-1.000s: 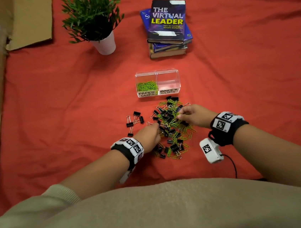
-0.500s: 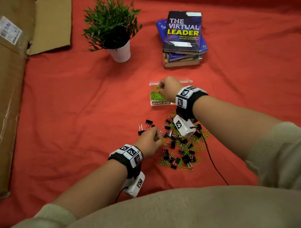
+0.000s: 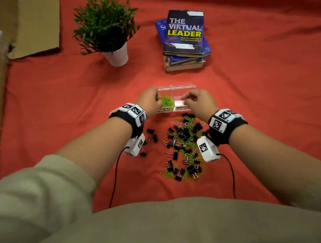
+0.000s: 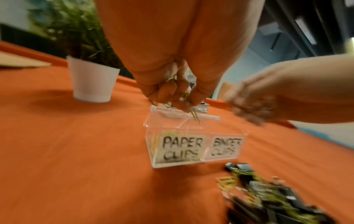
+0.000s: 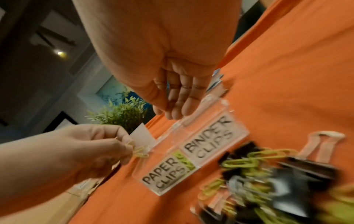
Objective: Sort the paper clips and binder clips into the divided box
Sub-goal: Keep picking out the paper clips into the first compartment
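On the red cloth point(image 3: 251, 92) the divided box point(image 3: 183, 85) sits at frame centre. Our left hand point(image 3: 149, 100) pinches green paper clips point(image 4: 195, 117) above it. Our right hand point(image 3: 197, 99) has relaxed fingers and holds nothing.

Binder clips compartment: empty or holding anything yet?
Empty as far as visible: binder clips compartment shows clear floor; green paper clips fill only its neighbour.

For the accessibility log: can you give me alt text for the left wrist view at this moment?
The left hand pinches a few green paper clips just above the clear divided box, labelled PAPER CLIPS and BINDER CLIPS, on an orange-red cloth. The blurred right hand reaches in from the right; a mixed clip pile lies lower right, a potted plant behind.
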`<action>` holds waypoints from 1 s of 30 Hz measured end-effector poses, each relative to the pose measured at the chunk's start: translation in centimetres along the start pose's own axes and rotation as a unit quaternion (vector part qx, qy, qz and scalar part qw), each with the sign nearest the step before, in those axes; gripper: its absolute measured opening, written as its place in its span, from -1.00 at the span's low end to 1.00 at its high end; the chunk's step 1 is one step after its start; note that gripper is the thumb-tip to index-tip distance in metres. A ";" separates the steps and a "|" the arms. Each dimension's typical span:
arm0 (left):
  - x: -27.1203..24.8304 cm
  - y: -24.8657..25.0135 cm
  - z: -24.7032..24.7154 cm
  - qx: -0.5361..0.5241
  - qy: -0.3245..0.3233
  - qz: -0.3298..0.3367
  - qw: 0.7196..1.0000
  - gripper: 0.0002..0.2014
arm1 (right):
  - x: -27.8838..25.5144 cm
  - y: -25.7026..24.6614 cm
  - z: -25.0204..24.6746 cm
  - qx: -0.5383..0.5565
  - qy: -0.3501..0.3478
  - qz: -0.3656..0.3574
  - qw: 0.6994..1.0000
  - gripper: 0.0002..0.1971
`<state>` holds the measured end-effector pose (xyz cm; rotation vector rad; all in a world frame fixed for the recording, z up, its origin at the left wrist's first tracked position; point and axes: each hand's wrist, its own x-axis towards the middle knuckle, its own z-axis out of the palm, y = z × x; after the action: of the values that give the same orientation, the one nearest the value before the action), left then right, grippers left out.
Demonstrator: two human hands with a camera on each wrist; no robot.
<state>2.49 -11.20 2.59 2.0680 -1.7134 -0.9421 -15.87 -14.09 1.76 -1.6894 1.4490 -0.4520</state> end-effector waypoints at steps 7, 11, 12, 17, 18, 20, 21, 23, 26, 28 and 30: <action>3.0 1.1 0.9 0.152 -0.050 0.021 0.987 -0.84 | -5.8 7.1 -1.0 -0.164 -0.094 0.008 0.982 -0.71; 1.5 1.1 1.6 0.177 -0.014 0.058 0.982 -0.74 | -6.6 8.9 -0.5 -0.219 -0.094 -0.047 0.970 -0.58; 0.9 1.1 1.8 0.176 0.004 0.065 0.982 -0.74 | -6.7 9.0 -0.4 -0.232 -0.104 -0.051 0.966 -0.59; -3.7 1.1 5.4 0.156 -0.010 0.103 0.982 -0.90 | -7.0 8.9 0.2 -0.247 -0.114 -0.054 0.961 -0.65; -4.7 1.0 6.5 0.153 -0.041 0.104 0.982 -0.91 | -7.0 8.8 0.3 -0.234 -0.107 -0.063 0.964 -0.62; -6.2 0.6 8.5 0.156 -0.085 0.094 0.980 -0.86 | -7.1 8.6 0.6 -0.223 -0.111 -0.083 0.965 -0.60; -6.7 0.3 9.2 0.153 -0.095 0.083 0.980 -0.83 | -7.1 8.6 0.8 -0.227 -0.122 -0.088 0.962 -0.62; -7.3 -0.5 10.0 0.140 -0.097 0.060 0.984 -0.81 | -7.1 8.6 0.9 -0.237 -0.138 -0.083 0.958 -0.70; -7.6 -1.7 9.9 0.132 -0.098 0.030 0.986 -0.81 | -6.9 9.0 0.1 -0.221 -0.128 -0.067 0.965 -0.81; -7.6 -2.3 9.4 0.144 -0.110 0.018 0.983 -0.78 | -6.8 9.4 -0.9 -0.207 -0.110 -0.047 0.971 -0.84; -7.6 -2.5 9.1 0.151 -0.109 0.016 0.982 -0.78 | -6.9 9.9 -1.9 -0.197 -0.092 -0.030 0.976 -0.86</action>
<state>-2.09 -1.76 -3.45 2.1773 -2.1112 -0.9806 -25.28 -8.14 -3.12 -2.0316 1.4179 -0.0342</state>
